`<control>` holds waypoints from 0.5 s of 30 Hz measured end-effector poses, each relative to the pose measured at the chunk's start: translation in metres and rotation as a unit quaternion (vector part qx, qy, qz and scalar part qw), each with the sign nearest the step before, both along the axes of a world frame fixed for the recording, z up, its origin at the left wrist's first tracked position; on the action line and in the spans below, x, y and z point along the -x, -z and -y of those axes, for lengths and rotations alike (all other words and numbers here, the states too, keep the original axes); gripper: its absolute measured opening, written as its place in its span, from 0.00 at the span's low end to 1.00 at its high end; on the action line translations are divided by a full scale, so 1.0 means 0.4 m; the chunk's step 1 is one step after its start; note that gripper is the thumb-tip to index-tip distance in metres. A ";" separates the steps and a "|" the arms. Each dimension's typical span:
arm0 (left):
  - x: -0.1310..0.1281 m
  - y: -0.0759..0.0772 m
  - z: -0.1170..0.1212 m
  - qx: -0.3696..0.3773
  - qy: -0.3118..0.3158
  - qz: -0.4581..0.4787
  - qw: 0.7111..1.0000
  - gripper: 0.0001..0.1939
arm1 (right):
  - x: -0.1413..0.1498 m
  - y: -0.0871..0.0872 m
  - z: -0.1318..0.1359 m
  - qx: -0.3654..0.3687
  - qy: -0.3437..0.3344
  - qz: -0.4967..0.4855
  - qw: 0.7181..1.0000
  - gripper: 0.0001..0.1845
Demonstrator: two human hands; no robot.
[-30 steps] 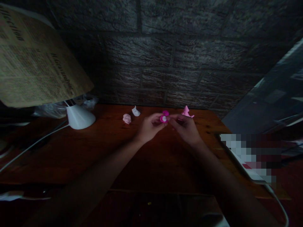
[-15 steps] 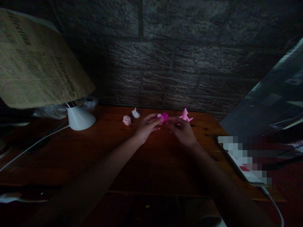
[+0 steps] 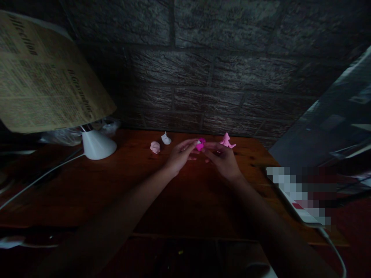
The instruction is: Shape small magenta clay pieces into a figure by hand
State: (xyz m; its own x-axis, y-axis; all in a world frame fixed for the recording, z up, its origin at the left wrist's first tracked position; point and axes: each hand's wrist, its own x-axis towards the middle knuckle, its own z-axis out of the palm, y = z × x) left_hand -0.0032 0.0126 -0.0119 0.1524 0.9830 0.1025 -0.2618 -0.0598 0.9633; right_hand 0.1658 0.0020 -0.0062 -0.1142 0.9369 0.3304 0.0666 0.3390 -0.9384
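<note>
Left hand (image 3: 180, 155) and right hand (image 3: 223, 159) pinch a small magenta-and-white lump (image 3: 200, 144); newspaper-print lampshade (image 3: 52, 77) reads "H.GravurePrint"

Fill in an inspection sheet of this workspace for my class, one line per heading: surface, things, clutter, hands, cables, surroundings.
Surface: wooden table, dimly lit.
Things: magenta piece with a white bit, held up between the hands; pink lump, white scrap and pink figure on the table.
Clutter: lamp and clear plastic at left; flat item at right, partly pixelated.
Hands: left hand grips the magenta piece; right hand has its fingers at it, grip unclear.
Cables: white cord at the lamp; pale cable at the flat item.
Surroundings: dark block wall behind.
</note>
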 end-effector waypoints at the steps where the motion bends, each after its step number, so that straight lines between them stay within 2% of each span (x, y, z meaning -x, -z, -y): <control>1: 0.001 0.000 -0.002 0.008 -0.003 0.009 1.000 0.10 | -0.001 -0.001 0.000 0.002 0.002 0.000 1.000 0.18; 10: 0.005 -0.012 -0.005 0.072 0.014 0.075 0.994 0.06 | -0.004 -0.011 0.001 0.055 0.030 -0.033 0.998 0.18; 15: 0.003 -0.012 0.000 0.046 0.028 0.065 0.996 0.12 | -0.004 -0.015 0.004 0.066 0.037 -0.043 0.996 0.19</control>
State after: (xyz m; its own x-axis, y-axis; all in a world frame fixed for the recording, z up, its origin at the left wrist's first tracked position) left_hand -0.0045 0.0128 -0.0072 0.1976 0.9796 0.0356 -0.3860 0.0444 0.9214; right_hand 0.1673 0.0005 0.0000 -0.0188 0.9777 0.2090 0.0041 0.2091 -0.9779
